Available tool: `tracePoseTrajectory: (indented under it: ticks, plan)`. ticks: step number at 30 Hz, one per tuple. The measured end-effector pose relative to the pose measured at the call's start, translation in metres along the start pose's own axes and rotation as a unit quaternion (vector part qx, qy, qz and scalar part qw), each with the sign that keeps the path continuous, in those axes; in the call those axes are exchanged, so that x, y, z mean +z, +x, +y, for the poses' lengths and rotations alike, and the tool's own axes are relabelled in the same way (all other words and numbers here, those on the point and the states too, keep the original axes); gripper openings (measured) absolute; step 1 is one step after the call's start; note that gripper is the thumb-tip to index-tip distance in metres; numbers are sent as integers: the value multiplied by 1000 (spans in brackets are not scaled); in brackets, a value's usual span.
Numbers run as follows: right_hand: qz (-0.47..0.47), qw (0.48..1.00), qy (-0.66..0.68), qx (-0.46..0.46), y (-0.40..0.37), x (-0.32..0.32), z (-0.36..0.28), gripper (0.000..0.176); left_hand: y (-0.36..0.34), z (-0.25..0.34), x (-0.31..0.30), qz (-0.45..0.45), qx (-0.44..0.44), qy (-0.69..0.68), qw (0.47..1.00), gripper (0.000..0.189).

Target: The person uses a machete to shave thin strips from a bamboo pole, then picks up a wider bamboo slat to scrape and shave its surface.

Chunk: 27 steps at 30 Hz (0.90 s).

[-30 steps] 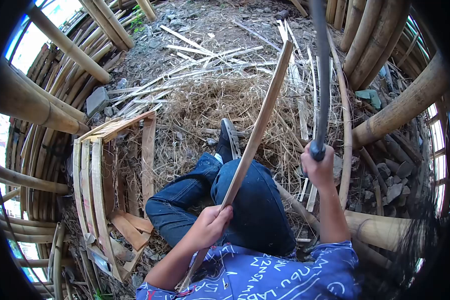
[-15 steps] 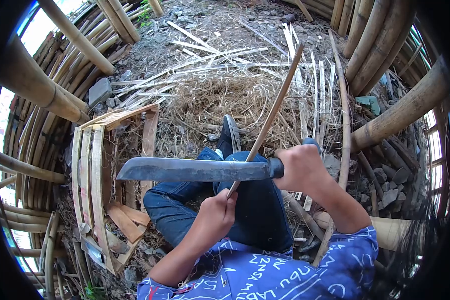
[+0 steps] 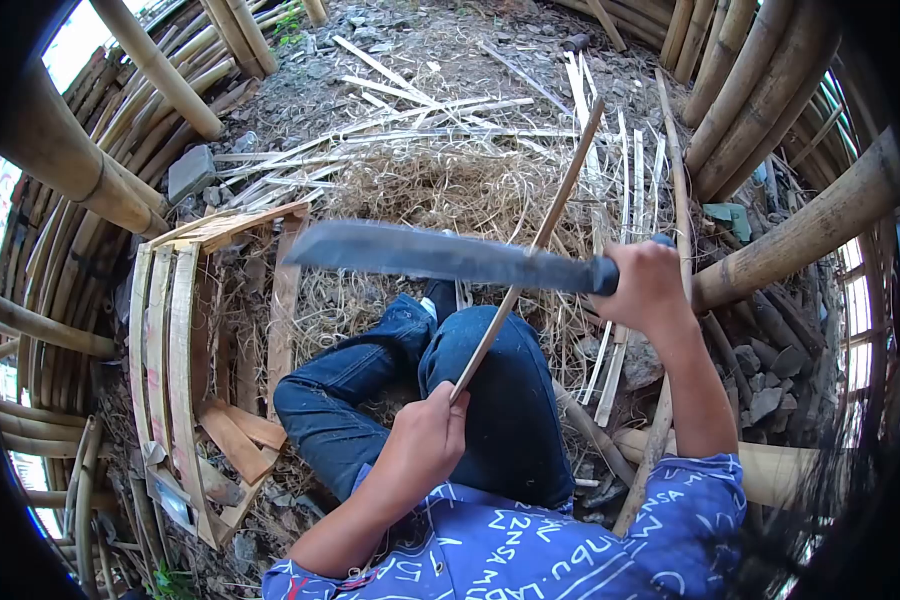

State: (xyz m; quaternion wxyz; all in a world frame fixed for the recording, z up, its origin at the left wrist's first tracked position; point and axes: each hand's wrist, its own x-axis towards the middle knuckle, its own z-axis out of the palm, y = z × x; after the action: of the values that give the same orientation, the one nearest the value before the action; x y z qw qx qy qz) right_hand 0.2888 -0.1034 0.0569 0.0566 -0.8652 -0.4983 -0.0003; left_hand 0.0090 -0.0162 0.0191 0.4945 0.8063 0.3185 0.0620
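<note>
The wooden strip (image 3: 567, 182) stands at a slant above our jeans (image 3: 495, 410), its lower end in our left hand (image 3: 428, 438) and its upper end leaning away to the right, over the fibrous shavings (image 3: 420, 195). Our left hand is closed around that lower end. Our right hand (image 3: 650, 285) is wrapped round the dark handle of a machete (image 3: 410, 252), whose motion-blurred blade points left and crosses the strip; we cannot tell whether the 2 touch.

On our blue shirt (image 3: 510, 550) we can read white lettering, including "NSA" in 2 places; the other letters are partly lost in folds. The slatted wooden crate (image 3: 183, 345) to our left bears reddish marks too faint for us to read. Pale strips (image 3: 625, 185) lie on the ground beyond our knees, and a grey block (image 3: 191, 173) sits near the crate's far end.
</note>
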Motion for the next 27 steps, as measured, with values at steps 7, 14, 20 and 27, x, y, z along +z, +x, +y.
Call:
tracePoseTrajectory:
  ticks: [7, 14, 20, 27]
  plan:
    - [135, 983, -7, 124, 36, 0, 73, 11, -18, -6, -6, -15, -38, -35, 999, 18]
    - [26, 993, 94, 67, 0, 10, 13, 19, -8, -3, -1, -25, -9, -12, 1000, 15]
    - [-76, 995, 50, -47, -36, 1, -49, 24, -11, 4, 6, -1, -6, 104, 995, 8]
    - [-54, 998, 21, -20, -28, 6, -32, 24, -14, -3, 7, 20, 25, 104, 994, 9]
